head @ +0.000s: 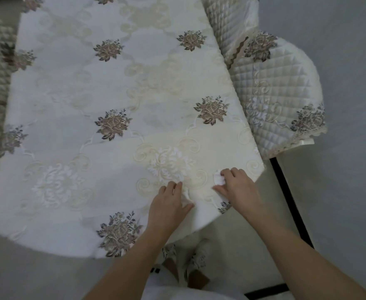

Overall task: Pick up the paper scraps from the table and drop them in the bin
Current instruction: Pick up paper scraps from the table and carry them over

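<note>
Paper scrap (219, 180) sits pinched in right hand (236, 185).

On the floral tablecloth (112, 87), the left hand (168, 205) pinches a paper scrap (185, 198); the right hand (237, 185) grips a second scrap (219, 180)

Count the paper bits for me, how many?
2: one paper scrap gripped by the right hand, one between the left hand thumb and fingers. More may hide under the hands.

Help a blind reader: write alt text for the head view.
The left hand pinches one paper scrap, the right hand another scrap, at the near edge of a cream floral tablecloth. A quilted chair stands beside it.
</note>
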Tool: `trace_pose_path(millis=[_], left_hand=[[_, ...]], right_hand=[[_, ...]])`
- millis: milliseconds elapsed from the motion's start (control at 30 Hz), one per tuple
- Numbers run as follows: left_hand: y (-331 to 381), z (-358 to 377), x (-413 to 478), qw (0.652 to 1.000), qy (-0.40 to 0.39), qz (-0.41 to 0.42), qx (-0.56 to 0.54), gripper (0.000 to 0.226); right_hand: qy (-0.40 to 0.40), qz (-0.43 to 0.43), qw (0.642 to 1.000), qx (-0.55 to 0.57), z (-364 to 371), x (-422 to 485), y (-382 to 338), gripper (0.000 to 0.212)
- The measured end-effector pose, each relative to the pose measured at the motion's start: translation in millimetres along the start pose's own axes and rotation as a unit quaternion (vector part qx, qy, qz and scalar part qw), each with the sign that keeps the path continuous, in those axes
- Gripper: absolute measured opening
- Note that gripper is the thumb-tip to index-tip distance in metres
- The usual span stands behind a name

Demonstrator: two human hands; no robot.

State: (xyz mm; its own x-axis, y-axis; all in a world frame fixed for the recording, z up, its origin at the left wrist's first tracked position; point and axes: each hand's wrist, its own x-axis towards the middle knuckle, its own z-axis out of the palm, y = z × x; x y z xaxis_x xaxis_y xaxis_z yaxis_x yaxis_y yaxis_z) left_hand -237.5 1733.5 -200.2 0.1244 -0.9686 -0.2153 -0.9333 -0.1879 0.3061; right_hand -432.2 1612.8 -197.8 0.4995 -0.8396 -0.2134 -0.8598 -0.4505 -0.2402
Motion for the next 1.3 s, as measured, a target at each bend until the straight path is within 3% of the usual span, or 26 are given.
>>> trace_pose_path(millis=[100, 233, 433, 600, 700, 833, 967, 1067, 1300], left_hand=[[-1, 2, 0, 0.999, 0.014, 0.013, -0.026, 0.032], [-5, 3, -4, 0.997, 0.022, 0.005, -0.074, 0.019], [-9, -3, -6, 0.990, 0.013, -0.021, -0.140, 0.021], [-12, -25, -5, 0.972, 0.034, -0.080, -0.218, 0.017], [-12, -49, -2, 0.956, 0.066, -0.096, -0.271, 0.014], [-4, -90, 0, 0.928, 0.150, -0.084, -0.329, 0.018], [6, -129, 2, 0.907, 0.187, -0.047, -0.374, 0.012], [10, -151, 4, 0.901, 0.204, -0.019, -0.383, 0.010], [4, -179, -4, 0.900, 0.241, -0.010, -0.364, 0.015]], right_hand=[[0.003, 0.017, 1.000, -0.015, 4, -2, -1, 0.051], [-0.005, 0.025, 0.998, -0.055, 12, -10, -4, 0.050], [-0.017, 0.030, 0.999, -0.036, 11, -16, -12, 0.043], [0.016, 0.125, 0.979, 0.163, -7, -15, -32, 0.026], [0.060, 0.142, 0.968, 0.198, -26, -13, -48, 0.029], [0.127, 0.111, 0.957, 0.235, -60, -12, -65, 0.033], [0.194, 0.084, 0.942, 0.262, -98, -13, -81, 0.033], [0.227, 0.065, 0.933, 0.272, -121, -14, -89, 0.024], [0.267, 0.041, 0.914, 0.302, -152, -20, -115, 0.029]])
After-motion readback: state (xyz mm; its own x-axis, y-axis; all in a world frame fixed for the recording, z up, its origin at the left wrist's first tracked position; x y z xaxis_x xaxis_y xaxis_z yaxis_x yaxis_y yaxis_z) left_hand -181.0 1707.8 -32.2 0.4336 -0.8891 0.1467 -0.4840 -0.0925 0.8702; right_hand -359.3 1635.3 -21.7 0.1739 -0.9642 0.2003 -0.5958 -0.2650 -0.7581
